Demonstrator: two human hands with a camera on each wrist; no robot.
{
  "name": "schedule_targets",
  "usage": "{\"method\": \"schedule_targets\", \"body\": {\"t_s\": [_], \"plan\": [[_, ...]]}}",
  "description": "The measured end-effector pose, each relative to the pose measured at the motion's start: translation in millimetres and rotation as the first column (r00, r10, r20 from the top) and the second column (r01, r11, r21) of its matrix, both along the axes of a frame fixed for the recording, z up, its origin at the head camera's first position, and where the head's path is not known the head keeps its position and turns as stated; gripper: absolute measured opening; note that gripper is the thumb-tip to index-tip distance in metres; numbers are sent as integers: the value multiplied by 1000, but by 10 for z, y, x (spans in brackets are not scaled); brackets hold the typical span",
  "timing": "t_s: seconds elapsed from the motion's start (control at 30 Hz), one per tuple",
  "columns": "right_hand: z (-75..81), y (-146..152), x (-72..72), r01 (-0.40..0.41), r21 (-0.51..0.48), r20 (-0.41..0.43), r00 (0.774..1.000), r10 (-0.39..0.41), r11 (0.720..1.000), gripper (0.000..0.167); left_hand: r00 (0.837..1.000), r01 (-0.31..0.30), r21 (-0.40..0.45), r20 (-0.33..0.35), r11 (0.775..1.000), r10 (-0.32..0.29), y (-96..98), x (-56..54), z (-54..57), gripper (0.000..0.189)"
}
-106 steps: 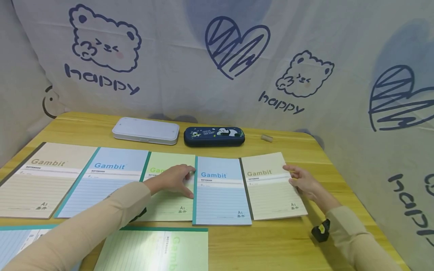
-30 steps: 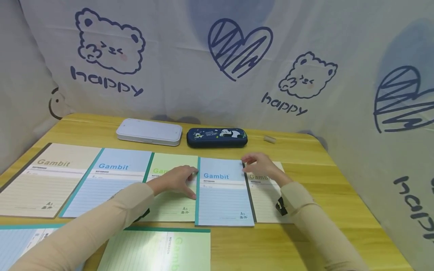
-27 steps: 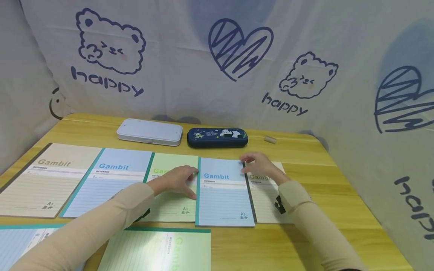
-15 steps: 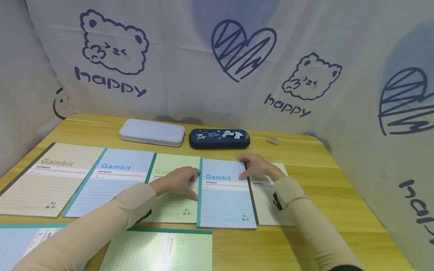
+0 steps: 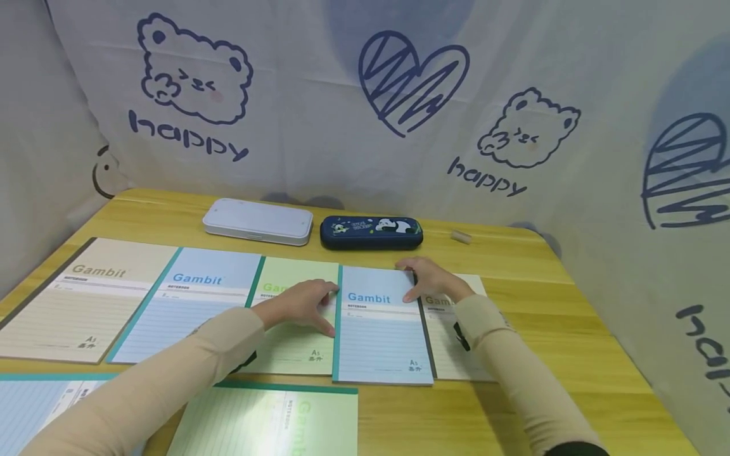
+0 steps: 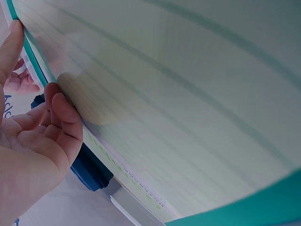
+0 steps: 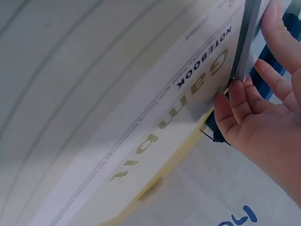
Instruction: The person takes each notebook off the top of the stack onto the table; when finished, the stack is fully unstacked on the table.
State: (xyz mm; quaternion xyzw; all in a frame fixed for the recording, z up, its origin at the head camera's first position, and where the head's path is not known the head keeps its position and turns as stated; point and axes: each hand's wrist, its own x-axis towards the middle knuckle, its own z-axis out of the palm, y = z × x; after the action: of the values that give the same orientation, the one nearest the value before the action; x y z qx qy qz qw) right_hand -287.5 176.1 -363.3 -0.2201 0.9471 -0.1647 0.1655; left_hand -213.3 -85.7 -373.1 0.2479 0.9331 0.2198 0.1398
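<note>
In the head view, a blue notebook lies flat in a row, between a green notebook and a cream notebook with a dark spine. Over the green one reaches my left hand, its thumb and fingertips spread along the blue notebook's teal spine. My right hand is over the join of the blue and cream notebooks. Its thumb touches the blue cover, and its index finger extends to the top edge. In the right wrist view, fingertips meet the cream notebook near its dark spine.
Farther left in the row are another blue notebook and another cream notebook. Nearer me lie a sideways green notebook and blue notebook. Behind stand a white case, a navy panda pencil case and a small tan piece.
My right hand has left the cream notebook's right edge and moved left to the blue notebook's upper right corner. The cream notebook has straightened. My left hand has stayed at the blue spine.
</note>
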Motion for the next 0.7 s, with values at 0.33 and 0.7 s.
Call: {"method": "schedule_targets", "body": {"t_s": [0.33, 0.7], "plan": [[60, -33, 84, 20, 24, -39, 999, -19, 1000, 76, 1000, -5, -6, 4, 1000, 5, 9, -9, 12, 85], [57, -59, 130, 80, -79, -46, 995, -83, 994, 83, 1000, 16, -4, -2, 1000, -16, 8, 9, 26, 85]]}}
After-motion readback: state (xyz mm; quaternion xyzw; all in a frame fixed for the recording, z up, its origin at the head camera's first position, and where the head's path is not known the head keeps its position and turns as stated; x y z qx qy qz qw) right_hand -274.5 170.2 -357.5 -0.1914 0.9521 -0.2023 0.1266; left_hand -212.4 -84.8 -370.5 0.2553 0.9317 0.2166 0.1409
